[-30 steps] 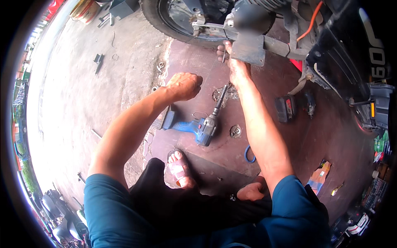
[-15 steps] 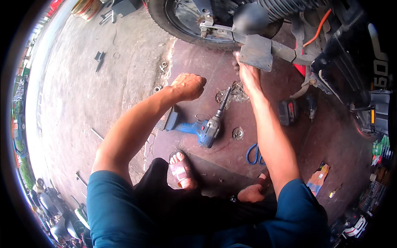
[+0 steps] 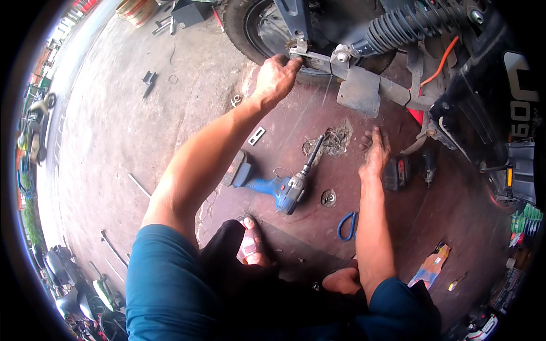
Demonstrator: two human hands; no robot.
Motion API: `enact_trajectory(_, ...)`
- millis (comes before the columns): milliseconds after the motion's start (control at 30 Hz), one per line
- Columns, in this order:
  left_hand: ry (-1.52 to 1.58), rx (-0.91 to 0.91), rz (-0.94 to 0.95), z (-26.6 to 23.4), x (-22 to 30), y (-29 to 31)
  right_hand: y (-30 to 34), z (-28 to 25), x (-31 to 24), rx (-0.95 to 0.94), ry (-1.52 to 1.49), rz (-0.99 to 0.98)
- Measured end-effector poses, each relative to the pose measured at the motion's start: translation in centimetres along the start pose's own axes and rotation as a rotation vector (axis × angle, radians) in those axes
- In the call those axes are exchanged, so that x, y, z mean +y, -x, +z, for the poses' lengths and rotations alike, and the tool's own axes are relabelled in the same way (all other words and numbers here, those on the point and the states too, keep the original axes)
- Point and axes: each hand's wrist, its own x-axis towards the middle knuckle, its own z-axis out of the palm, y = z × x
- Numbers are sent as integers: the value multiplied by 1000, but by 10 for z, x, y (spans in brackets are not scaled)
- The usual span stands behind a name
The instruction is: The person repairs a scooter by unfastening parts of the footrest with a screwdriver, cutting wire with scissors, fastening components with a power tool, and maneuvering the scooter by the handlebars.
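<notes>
My left hand (image 3: 277,78) is closed at the end of the motorbike's swingarm (image 3: 318,60), beside the rear wheel (image 3: 242,35). Its fingertips pinch at the axle end, and whatever lies between them is hidden. My right hand (image 3: 374,152) is open with fingers apart, below a flat grey metal plate (image 3: 359,92) on the swingarm and touching nothing I can see. A slotted metal piece (image 3: 256,135) lies on the floor under my left forearm. Between my arms rests a blue cordless impact wrench (image 3: 278,188) with a long socket.
The shock absorber (image 3: 406,29) slants above the swingarm. Beside my right forearm lie a battery pack (image 3: 396,173), a small dark tool (image 3: 429,165) and a blue loop handle (image 3: 344,226). A bucket (image 3: 135,11) and dark box (image 3: 189,12) stand at far left.
My left hand has moved up from above the floor to the swingarm end. My right hand has come down from behind the metal plate and opened. The slotted piece has come into sight.
</notes>
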Motion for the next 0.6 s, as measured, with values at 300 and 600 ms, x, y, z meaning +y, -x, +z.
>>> enact_trajectory(300, -599, 165, 151, 9, 25, 8, -31, -17, -31, 176, -58, -4)
enact_trajectory(600, -184, 7, -151, 3, 18, -8, -14, -10, -4, 6, 37, 13)
